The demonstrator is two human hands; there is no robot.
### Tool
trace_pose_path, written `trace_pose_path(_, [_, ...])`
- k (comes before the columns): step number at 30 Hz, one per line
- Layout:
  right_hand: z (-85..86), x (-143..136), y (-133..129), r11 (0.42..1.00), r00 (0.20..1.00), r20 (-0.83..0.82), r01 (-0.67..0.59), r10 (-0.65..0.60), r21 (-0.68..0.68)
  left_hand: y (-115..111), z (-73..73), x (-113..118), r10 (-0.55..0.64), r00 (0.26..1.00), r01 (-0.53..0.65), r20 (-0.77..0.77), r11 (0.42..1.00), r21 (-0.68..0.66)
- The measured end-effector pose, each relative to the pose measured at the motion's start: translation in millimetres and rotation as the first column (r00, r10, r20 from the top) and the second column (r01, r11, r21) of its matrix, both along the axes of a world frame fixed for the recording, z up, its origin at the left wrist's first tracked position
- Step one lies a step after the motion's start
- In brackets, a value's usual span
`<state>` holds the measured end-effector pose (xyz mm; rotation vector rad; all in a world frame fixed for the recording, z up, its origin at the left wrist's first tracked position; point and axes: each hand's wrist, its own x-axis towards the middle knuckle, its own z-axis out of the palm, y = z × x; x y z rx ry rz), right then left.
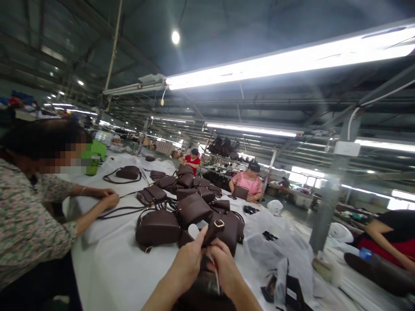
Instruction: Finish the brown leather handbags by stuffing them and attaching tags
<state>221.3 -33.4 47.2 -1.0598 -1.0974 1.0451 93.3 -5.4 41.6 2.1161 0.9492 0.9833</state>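
My left hand (189,263) is closed on a dark brown strap (213,230) with a gold buckle, which stands up between my hands. Close beside it, my right hand (222,261) has its fingers closed round the lower part of the strap, near a thin white strip (214,270). Beneath both hands lies a dark brown item (201,291), partly hidden by them. Just beyond, a brown bag (193,208) and a rounded brown bag (158,227) rest in a pile of similar bags with straps and gold rings.
A white-covered table (103,263) spreads ahead. At the left, a person in a floral shirt (32,220) reaches over it. Clear plastic sheeting (279,242) and black tags (293,289) lie at the right. Other people sit beyond the bags. A metal post (327,211) rises at the right.
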Motion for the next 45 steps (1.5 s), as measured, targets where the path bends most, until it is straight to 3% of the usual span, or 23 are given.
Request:
trace_pose_path(3, [-4.9, -0.5, -1.5, 0.998, 0.996, -0.085, 0.023, -0.029, -0.065, -0.6, -0.3, 4.7, 0.041, 0.991, -0.035, -0.125, 0.998, 0.051])
trace_pose_path(5, [-9.5, -2.9, 3.4, 0.994, 0.984, -0.155, 0.07, -0.083, -0.089, -2.2, -1.6, 7.2, 0.047, 0.993, -0.041, -0.11, 0.997, 0.059])
trace_pose_path(8, [-14.0, -8.9, 11.6, 0.993, 0.955, -0.275, 0.092, -0.109, -0.075, -4.7, -5.3, 10.0, 0.059, 0.996, -0.061, 0.071, 0.998, 0.034])
trace_pose_path(13, [-11.9, -16.9, 12.1, 0.996, 0.921, -0.382, 0.092, -0.077, 0.019, -2.6, -10.9, 16.5, 0.1, 0.916, -0.077, 0.387, 0.994, -0.074])
trace_pose_path(15, [-11.6, -14.9, 8.4, 0.994, 0.939, -0.332, 0.107, -0.093, 0.022, 1.2, -11.2, 19.4, 0.09, 0.908, -0.069, 0.408, 0.995, -0.066])
trace_pose_path(18, [-13.8, -3.1, -1.4, 0.998, 0.999, 0.0, 0.045, -0.045, -0.04, 6.9, -9.7, 21.7, 0.109, 0.914, -0.096, 0.392, 0.994, -0.052])
trace_pose_path(20, [-14.1, 8.1, -11.5, 0.996, 0.965, 0.261, 0.048, -0.027, -0.072, 8.7, -8.4, 21.9, 0.122, 0.92, -0.112, 0.373, 0.993, -0.048])
trace_pose_path(23, [-7.0, 22.4, -29.9, 0.993, 0.9, 0.421, 0.109, -0.113, 0.035, 7.0, -7.7, 22.5, 0.081, 0.943, -0.081, 0.324, 0.997, -0.015])
trace_pose_path(25, [2.5, 28.3, -40.7, 0.993, 0.896, 0.436, 0.041, -0.084, 0.107, 4.6, -7.8, 23.2, 0.053, 0.954, -0.058, 0.295, 0.998, 0.006])
trace_pose_path(30, [21.1, 36.9, -49.4, 0.951, 0.895, 0.377, -0.294, 0.237, 0.099, 0.3, -7.0, 23.4, 0.04, 0.955, -0.04, 0.294, 0.999, -0.005])
trace_pose_path(32, [22.6, 39.3, -47.4, 0.958, 0.903, 0.361, -0.277, 0.233, 0.074, -2.0, -5.5, 23.6, 0.02, 0.955, -0.027, 0.297, 0.999, 0.021])
trace_pose_path(36, [22.3, 40.7, -42.6, 0.974, 0.909, 0.417, -0.112, 0.02, 0.197, -8.7, -2.3, 26.2, -0.001, 0.942, -0.002, 0.336, 1.0, 0.009])
trace_pose_path(41, [19.4, 37.5, -40.5, 0.991, 0.973, 0.185, -0.136, 0.137, -0.019, -15.1, -5.7, 28.2, 0.032, 0.937, -0.048, 0.348, 0.998, 0.038])
trace_pose_path(45, [12.7, 35.2, -37.6, 0.997, 0.984, 0.163, -0.06, 0.066, -0.041, -18.8, -12.4, 28.5, 0.089, 0.962, -0.122, 0.258, 0.986, 0.116])
